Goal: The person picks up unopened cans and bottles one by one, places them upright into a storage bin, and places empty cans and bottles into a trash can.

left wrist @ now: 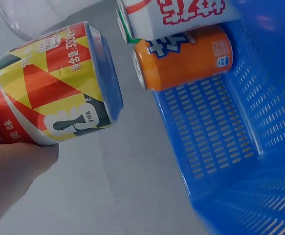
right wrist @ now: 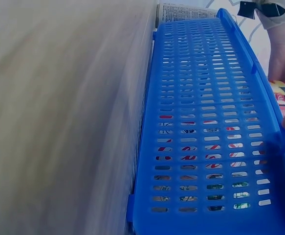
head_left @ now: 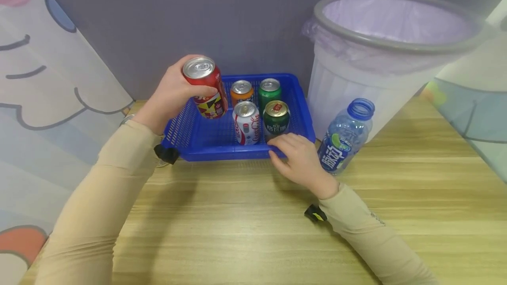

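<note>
My left hand (head_left: pixel 172 89) grips a red Coca-Cola can (head_left: pixel 206 78), thumb across its front, raised over the left part of the blue plastic basket (head_left: pixel 206 153). In the left wrist view the red, yellow and black can (left wrist: pixel 59 83) tilts with its bottom toward the basket. My right hand (head_left: pixel 301 162) holds the basket's front rim at the right, fingers over the top and thumb outside. Inside stand an orange can (head_left: pixel 241 96), a green can (head_left: pixel 269 93), a white Coca-Cola can (head_left: pixel 246 129) and a dark green can (head_left: pixel 276 122) close to my right fingertips.
A clear bottle with a blue label (head_left: pixel 336 151), uncapped, stands right of the basket. Behind it rises a white bin (head_left: pixel 344 82) with a purple liner. The grey wall (head_left: pixel 198 12) backs the wooden table (head_left: pixel 237 214). A silvery round edge (head_left: pixel 127 118) shows beside my left wrist.
</note>
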Available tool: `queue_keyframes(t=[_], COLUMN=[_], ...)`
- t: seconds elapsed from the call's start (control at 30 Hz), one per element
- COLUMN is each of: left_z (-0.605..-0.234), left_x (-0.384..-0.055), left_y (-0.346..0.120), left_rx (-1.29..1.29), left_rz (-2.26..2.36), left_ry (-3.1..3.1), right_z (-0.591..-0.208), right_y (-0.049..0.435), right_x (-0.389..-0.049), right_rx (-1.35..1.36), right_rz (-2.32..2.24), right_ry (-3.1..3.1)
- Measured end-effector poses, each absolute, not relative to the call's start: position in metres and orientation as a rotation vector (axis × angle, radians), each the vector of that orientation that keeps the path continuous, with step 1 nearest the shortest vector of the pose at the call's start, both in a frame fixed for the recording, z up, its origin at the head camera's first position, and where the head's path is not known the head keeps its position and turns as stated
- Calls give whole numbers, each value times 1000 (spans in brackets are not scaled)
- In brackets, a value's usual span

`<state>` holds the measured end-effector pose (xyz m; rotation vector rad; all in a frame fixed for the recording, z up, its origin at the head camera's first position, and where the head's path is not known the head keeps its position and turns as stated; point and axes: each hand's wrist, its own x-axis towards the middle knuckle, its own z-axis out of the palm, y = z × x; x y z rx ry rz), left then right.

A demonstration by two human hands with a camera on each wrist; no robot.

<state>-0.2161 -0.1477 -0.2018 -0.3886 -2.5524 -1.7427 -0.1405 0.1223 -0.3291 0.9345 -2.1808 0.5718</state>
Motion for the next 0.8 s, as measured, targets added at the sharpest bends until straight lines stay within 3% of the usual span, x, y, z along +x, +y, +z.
queue_keyframes(t=[0.8], left_z=[-211], left_x=[-270], left_y=[-138], left_rx=[-165], left_rz=[-1786], left_ry=[-2497], right_z=[-328], right_y=[126], right_x=[-139], right_rx=[927], right_rz=[562], right_ry=[-2184])
